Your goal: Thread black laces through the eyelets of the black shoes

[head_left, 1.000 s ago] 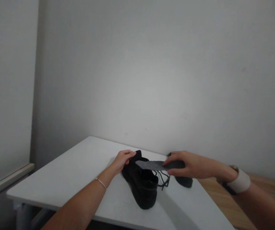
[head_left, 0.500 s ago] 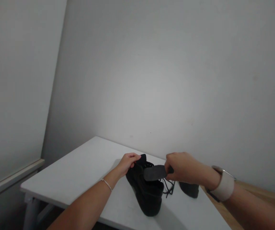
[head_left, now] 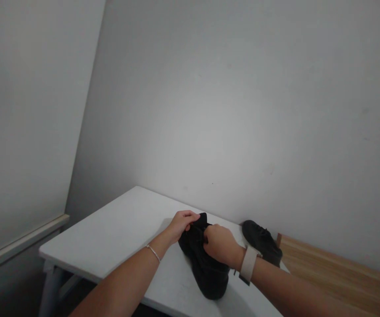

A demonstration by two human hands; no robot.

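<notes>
A black lace-up shoe point(head_left: 206, 273) stands on the white table with its heel toward me. My left hand point(head_left: 181, 223) pinches the tongue point(head_left: 201, 219) and holds it up at the shoe's far end. At the shoe's opening, my right hand point(head_left: 221, 244) is closed, its curled fingers partly down inside. The dark grey insole seen in that hand a moment ago is now hidden by the hand and the shoe. The loose laces are mostly covered by my right wrist.
A second black shoe point(head_left: 262, 240) lies at the table's right back edge, by the wall. The white table point(head_left: 117, 237) touches the grey wall point(head_left: 210, 110). A wooden board or surface point(head_left: 335, 268) lies to the right, beyond the table.
My right hand has moved left and down into the shoe's opening with the insole, which has gone from sight. The left hand keeps its hold on the tongue. More of the second shoe shows.
</notes>
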